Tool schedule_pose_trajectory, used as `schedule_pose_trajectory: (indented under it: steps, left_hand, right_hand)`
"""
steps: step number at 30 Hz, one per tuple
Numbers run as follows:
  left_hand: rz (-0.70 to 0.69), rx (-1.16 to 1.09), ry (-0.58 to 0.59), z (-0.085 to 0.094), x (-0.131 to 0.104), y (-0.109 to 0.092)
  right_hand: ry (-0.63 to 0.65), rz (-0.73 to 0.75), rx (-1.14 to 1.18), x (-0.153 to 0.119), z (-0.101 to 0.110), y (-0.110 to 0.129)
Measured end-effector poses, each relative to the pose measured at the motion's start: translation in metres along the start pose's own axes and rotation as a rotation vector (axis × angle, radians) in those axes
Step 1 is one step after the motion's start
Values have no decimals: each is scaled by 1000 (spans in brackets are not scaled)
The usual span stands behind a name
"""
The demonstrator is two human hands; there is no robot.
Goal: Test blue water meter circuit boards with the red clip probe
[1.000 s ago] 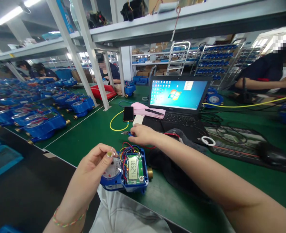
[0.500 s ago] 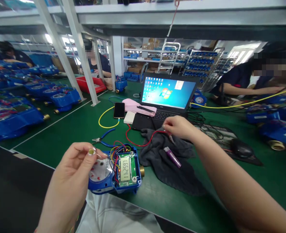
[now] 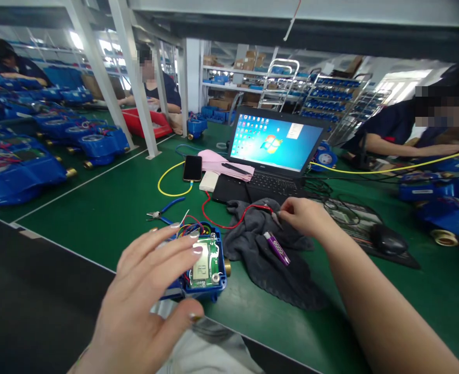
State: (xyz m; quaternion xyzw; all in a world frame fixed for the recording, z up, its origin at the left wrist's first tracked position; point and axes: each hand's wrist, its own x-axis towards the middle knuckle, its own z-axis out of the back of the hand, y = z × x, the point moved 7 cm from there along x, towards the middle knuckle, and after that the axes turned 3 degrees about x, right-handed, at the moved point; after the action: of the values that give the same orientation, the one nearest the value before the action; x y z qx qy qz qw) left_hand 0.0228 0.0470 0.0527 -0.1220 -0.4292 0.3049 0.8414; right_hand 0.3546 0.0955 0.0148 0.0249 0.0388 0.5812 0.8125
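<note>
From my remote post, I list the head view from left to right.

Far left: a batch of blue meters [image 3: 27,176] with brass ends, on the green bench [image 3: 97,208].

Item: left hand [image 3: 139,296]. Fingers extended and slightly fanned, thumb well apart; I see nothing in its grasp. It covers part of the open blue meter; contact I cannot tell.

Behind it: a red tray [image 3: 161,132] beyond the white posts [image 3: 146,119]; blue-handled pliers [image 3: 171,203], lying just beyond the fingertips; a phone [image 3: 192,168], yellow cable [image 3: 163,192] plugged in.

Item: open blue meter [image 3: 204,267], at the near bench edge, partly beneath the left hand in view. Circuit board, part of its display, coloured wires and a brass end on the right show.

Behind it: a white box [image 3: 209,182] beside a pink stack [image 3: 214,161].

Next: a red lead [image 3: 217,225], running over a dark cloth [image 3: 253,249]; a laptop [image 3: 274,145], screen lit; a slim purple object [image 3: 278,249] on the cloth.

Item: right hand [image 3: 305,215]. Fingers curled inward, tips at the lead's end; how far closed, or whether gripping it, I cannot tell.

Far right: a mouse [image 3: 391,239] on its mat [image 3: 406,257]; a co-worker [image 3: 389,130], leaning in; further meters [image 3: 447,208].
</note>
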Motion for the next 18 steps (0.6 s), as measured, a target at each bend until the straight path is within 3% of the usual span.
schedule_pose_trajectory:
  steps: [3,8,10,15,18]
  left_hand:
    - [-99,227,158,-17,-2,-4]
    - [16,291,179,-18,-8,2]
    - [31,296,176,-19,-11,3]
    - [-42,357,76,-17,-13,0]
    - [-66,357,50,-17,-13,0]
  right_hand:
    - [132,13,107,7,-22,-8]
    - [211,35,381,15,-42,-15]
    - [171,34,395,16,-39,-14]
    - [-72,22,406,12,-19,-8]
    - [-106,56,408,11,-16,-7]
